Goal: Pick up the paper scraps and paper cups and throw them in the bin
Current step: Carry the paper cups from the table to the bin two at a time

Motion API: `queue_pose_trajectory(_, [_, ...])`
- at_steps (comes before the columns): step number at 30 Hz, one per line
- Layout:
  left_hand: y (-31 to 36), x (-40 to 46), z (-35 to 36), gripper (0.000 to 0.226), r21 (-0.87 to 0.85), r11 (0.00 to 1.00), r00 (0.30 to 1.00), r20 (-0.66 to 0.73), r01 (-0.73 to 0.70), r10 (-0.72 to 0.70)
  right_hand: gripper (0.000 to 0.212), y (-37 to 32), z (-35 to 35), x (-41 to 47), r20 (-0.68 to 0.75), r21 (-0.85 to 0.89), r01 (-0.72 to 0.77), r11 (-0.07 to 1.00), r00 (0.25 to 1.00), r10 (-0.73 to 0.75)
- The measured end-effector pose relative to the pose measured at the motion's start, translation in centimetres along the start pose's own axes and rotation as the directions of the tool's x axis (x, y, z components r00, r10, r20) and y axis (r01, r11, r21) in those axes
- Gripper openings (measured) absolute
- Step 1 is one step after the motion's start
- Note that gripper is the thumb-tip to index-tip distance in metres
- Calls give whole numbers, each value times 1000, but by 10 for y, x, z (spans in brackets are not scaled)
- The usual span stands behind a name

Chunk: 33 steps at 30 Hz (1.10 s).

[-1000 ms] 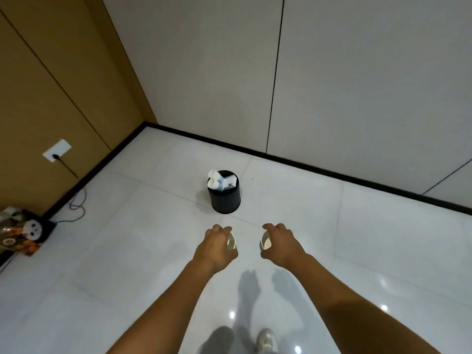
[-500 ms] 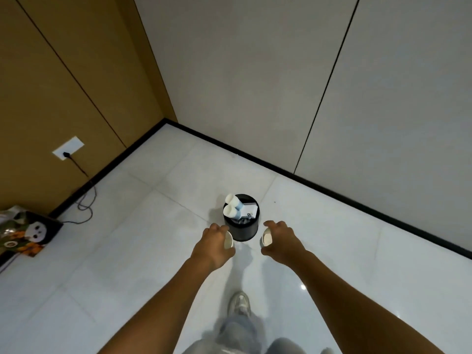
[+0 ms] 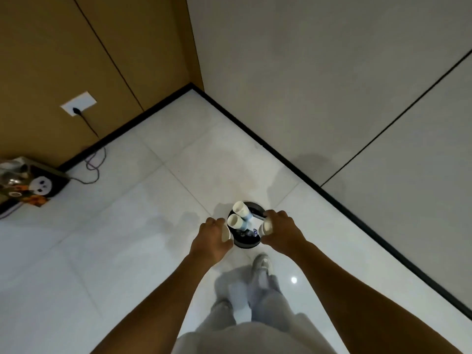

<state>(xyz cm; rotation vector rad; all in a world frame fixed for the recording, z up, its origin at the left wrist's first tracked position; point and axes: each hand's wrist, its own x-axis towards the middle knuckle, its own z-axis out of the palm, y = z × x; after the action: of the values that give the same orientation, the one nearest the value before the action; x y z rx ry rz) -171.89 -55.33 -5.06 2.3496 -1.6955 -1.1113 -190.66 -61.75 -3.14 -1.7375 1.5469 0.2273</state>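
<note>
Two walls meeting at a corner, one of brown wood panels (image 3: 51,60), one of grey panels (image 3: 319,72), with pale glossy floor tiles (image 3: 127,226) below. At the left edge of the floor, a dark printed bag with a white face (image 3: 33,186), and a black cable (image 3: 92,159) from a white wall socket (image 3: 78,106).

Near the middle of the floor, well away from the corner, a small round black bin (image 3: 246,242), already holding two white paper cups with blue bands (image 3: 240,215) and some paper.

Above the bin's left rim, left hand (image 3: 213,240), fingers curled round a white paper cup (image 3: 226,232). Above the right rim, right hand (image 3: 282,229), gripping another white paper cup (image 3: 265,226) the same way. Both cups held on their side, mouths toward each other.

Step in hand, probably: bringing both cups over the bin for dropping. Next move: hands a little more inward and lower, then fingers released. Not much room left inside, so a cup may bounce off the ones standing there and fall on the tiles. No loose scraps visible on the floor.
</note>
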Motion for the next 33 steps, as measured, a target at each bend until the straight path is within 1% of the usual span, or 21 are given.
queue_pose_trajectory(4, [13, 43, 12, 56, -128, 988, 996, -21, 84, -87, 74, 5, -21, 56, 58, -19, 47, 999, 997, -46])
queue_pose_trajectory(8, [8, 84, 26, 57, -181, 972, 987, -39, 148, -157, 75, 5, -25, 109, 112, -34, 112, 993, 988, -108])
queue_pose_trajectory(11, [-10, 116, 46, 59, -200, 964, 980, -53, 177, -191, 73, 4, -13, 156, 133, -52, 146, 988, 981, -138])
queue_pose_trajectory(18, [-70, 214, 106, 61, -196, 955, 974, 2, 222, -226, 74, 10, 53, 281, 219, -128, 179, 975, 964, -149])
queue_pose_trajectory(24, [-110, 284, 154, 61, -209, 950, 972, 99, 232, -215, 73, 27, 110, 367, 265, -175, 185, 967, 955, -134])
queue_pose_trajectory(29, [-135, 327, 187, 65, -174, 959, 968, 157, 223, -197, 77, 34, 149, 423, 367, -262, 281, 923, 914, -174])
queue_pose_trajectory(33, [-146, 351, 209, 66, -188, 955, 961, 198, 230, -192, 74, 39, 172, 454, 469, -338, 352, 873, 867, -167])
